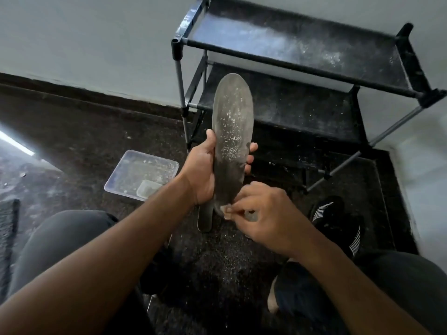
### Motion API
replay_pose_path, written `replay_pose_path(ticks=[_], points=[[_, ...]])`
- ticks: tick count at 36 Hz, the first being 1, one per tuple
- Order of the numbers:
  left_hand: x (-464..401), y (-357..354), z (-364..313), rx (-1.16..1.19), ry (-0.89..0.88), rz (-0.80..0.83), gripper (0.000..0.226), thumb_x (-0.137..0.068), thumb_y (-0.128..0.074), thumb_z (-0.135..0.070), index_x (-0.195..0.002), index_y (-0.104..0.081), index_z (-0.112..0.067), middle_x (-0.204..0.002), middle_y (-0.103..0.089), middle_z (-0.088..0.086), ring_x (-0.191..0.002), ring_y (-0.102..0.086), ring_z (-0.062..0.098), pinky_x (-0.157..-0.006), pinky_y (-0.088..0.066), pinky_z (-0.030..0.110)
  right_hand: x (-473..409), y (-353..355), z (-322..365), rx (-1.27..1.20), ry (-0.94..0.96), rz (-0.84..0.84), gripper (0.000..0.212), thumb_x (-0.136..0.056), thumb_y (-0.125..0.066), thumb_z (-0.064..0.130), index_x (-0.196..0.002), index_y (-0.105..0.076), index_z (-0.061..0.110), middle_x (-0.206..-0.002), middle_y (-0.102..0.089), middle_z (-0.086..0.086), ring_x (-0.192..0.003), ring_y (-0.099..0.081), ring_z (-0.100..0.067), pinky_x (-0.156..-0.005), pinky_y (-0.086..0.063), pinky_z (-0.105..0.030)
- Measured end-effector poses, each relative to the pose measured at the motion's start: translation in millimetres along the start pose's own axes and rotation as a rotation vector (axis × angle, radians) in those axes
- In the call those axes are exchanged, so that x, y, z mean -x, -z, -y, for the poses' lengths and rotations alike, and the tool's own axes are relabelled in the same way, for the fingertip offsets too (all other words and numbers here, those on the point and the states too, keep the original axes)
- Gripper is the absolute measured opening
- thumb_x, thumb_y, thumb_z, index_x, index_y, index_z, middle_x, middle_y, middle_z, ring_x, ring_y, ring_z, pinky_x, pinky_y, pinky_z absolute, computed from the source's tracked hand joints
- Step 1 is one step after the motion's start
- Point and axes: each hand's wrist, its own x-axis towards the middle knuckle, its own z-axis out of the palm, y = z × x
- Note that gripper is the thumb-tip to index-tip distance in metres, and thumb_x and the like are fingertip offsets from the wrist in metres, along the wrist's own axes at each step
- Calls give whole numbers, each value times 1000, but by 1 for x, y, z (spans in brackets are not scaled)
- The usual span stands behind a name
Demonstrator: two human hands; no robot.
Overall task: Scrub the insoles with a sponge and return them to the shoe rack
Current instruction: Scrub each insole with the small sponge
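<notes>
Insole (232,131) is the landmark here: it stands nearly upright in front of the rack, toe up, heel down by the person's knees, speckled with white flecks along its middle. Held that way, its whole face is turned to the person and open to scrubbing.

Left of the insole and lower, a tray (141,174) sits on the floor with cloudy water and a small tub in one corner — probably kept within reach for wetting the sponge.

Just left of the insole, the left hand (203,170) is clamped on it, thumb along the near edge and fingers wrapped round the back, their tips showing at the far edge. I judge this grip is a brace, so the soft sole does not fold under pressure.

Below the insole's heel a second insole (205,221) pokes out, seemingly waiting its turn.

At the heel's right side, the right hand (263,213) has its fingers curled together, pinching a small pale thing — likely the sponge (227,209), though it is too hidden to be sure.

Right of the insole lies a shoe (338,223) on the floor. Behind the insole, the rack (302,66) is dusty, its shelves bare where visible.
</notes>
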Motion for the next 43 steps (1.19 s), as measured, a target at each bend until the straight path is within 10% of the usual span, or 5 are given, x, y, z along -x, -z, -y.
replay_pose_path(ticks=[20,24,27,34,43], points=[[-4,-4,3,126,-21,-48,77,-107,-21,-60,-126,-60,3,-119,-69,22,-99,-66,30,-91,-58,43,-20,13,2,25,-17,-275,18,-89,-73,18,-104,-80,9,-86,-68,1,-82,-57,-14,-77,-49,-27],[-4,-6,0,132,-5,-26,81,-106,-16,-63,-128,-59,2,-113,-70,16,-88,-65,25,-75,-59,36,-16,-10,13,102,68,-174,18,-93,-68,14,-105,-78,7,-89,-61,-1,-86,-56,-15,-87,-52,-31],[-5,-3,-2,193,18,-8,85,-104,-15,-66,-127,-61,2,-111,-69,15,-86,-62,23,-67,-55,33,-3,-9,14,168,120,-78,14,-88,-68,16,-93,-80,10,-82,-58,2,-81,-53,-13,-67,-48,-25],[-4,-7,-2,140,-3,15,81,-106,-15,-64,-133,-56,0,-113,-71,17,-88,-64,25,-77,-56,38,-9,7,15,97,63,-265,14,-92,-69,14,-97,-80,5,-84,-62,-1,-78,-53,-18,-77,-48,-25],[-3,-3,-4,143,4,40,86,-104,-14,-68,-137,-54,-1,-115,-69,15,-88,-62,22,-68,-56,35,3,7,9,199,102,-75,14,-88,-66,15,-85,-79,11,-79,-59,3,-78,-51,-14,-66,-50,-28]])
